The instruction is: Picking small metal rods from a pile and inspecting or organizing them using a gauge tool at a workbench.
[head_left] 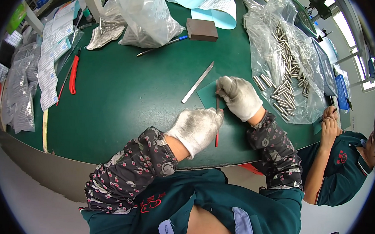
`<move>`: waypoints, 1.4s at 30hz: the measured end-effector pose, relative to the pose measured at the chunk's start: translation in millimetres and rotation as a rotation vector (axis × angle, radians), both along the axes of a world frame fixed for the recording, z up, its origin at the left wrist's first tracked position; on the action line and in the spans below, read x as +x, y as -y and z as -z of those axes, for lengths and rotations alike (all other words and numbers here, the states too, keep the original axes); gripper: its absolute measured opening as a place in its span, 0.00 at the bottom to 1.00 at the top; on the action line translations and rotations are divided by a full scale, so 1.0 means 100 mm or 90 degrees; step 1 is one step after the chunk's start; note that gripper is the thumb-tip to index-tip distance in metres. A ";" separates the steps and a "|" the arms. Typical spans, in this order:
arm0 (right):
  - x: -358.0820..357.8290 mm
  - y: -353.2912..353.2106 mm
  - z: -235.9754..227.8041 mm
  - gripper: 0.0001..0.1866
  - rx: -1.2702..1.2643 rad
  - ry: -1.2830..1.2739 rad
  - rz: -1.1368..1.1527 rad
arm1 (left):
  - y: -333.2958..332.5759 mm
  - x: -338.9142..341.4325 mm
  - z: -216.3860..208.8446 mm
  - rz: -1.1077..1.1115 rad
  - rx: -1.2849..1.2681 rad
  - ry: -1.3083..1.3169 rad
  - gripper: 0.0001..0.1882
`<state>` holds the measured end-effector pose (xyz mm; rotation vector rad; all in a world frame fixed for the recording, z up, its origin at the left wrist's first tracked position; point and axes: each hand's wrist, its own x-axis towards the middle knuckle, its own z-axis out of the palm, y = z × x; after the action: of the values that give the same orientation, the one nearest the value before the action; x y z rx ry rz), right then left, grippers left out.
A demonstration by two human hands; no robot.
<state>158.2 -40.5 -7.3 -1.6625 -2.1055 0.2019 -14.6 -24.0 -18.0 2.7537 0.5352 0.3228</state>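
My left hand (196,129), in a soiled white glove, is closed around a thin red-handled tool (217,139). The handle's end sticks out below the fingers, and a narrow dark shaft rises toward my other hand. Just above and to the right, my right hand (241,97), gloved as well, has its fingers curled in a pinch near the shaft's far end. What those fingertips hold is hidden. Under the fingertips lies a green square sheet (206,95). A flat silver metal strip (197,82) rests to the left of it.
At the right, an opened plastic bag (259,44) spills many short metal pins (285,92). A brown block (202,30), a blue-capped pen (162,46) and a filled plastic bag (146,19) stand far off. Red-handled tools (74,75) lie left. A co-worker (341,167) sits at right.
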 end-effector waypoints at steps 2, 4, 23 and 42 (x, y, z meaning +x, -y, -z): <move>-0.04 0.14 -0.03 0.05 -0.042 0.013 -0.031 | 0.00 0.00 0.00 -0.001 -0.006 -0.007 0.12; -0.02 0.15 -0.03 0.06 -0.026 -0.015 -0.034 | 0.01 0.01 -0.04 -0.002 0.000 -0.017 0.12; -0.02 0.08 0.02 0.05 -0.013 -0.048 0.014 | -0.02 0.01 -0.02 -0.001 -0.019 -0.017 0.14; -0.35 0.30 -0.03 0.09 -0.094 -0.853 0.157 | -0.21 0.05 -0.10 -0.230 -0.809 0.490 0.08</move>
<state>123.4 -71.0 -4.7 -1.2059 -0.8733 1.0519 -9.6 -2.7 -8.3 1.1831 0.6695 0.7420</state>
